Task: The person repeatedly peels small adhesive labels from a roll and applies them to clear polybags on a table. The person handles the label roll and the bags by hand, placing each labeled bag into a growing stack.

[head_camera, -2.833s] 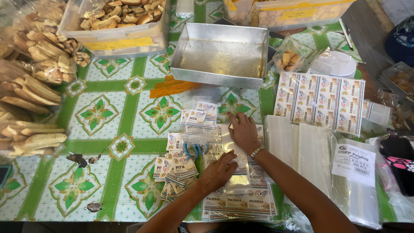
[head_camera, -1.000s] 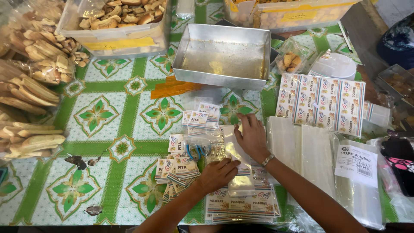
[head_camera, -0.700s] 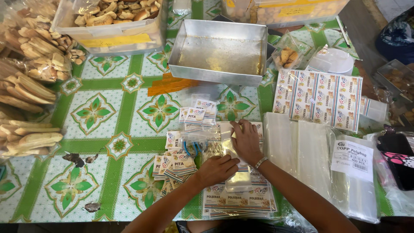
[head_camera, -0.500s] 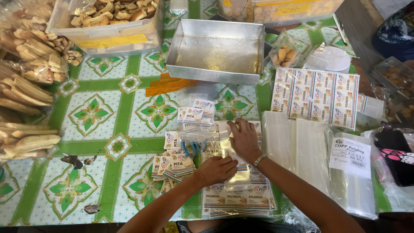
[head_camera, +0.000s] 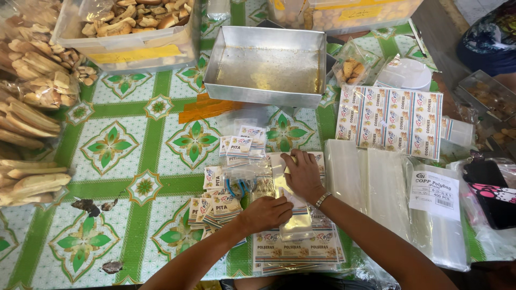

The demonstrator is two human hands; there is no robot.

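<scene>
- The left hand [head_camera: 267,212] covers part of the label stack [head_camera: 298,249].
- The bottom edge cuts off both forearms.
- The clear bag's [head_camera: 294,215] contents are unclear.

A square metal tray [head_camera: 267,62] stood on the green-patterned counter [head_camera: 110,145]. A clear tub of biscuits [head_camera: 130,29] sat far left, bagged long biscuits [head_camera: 27,115] beside it, printed label sheets [head_camera: 389,122] lay right.

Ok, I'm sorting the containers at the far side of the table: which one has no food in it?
The metal tray in the middle: its bare floor shows, while the clear plastic bin to its left holds brown biscuits.
</scene>
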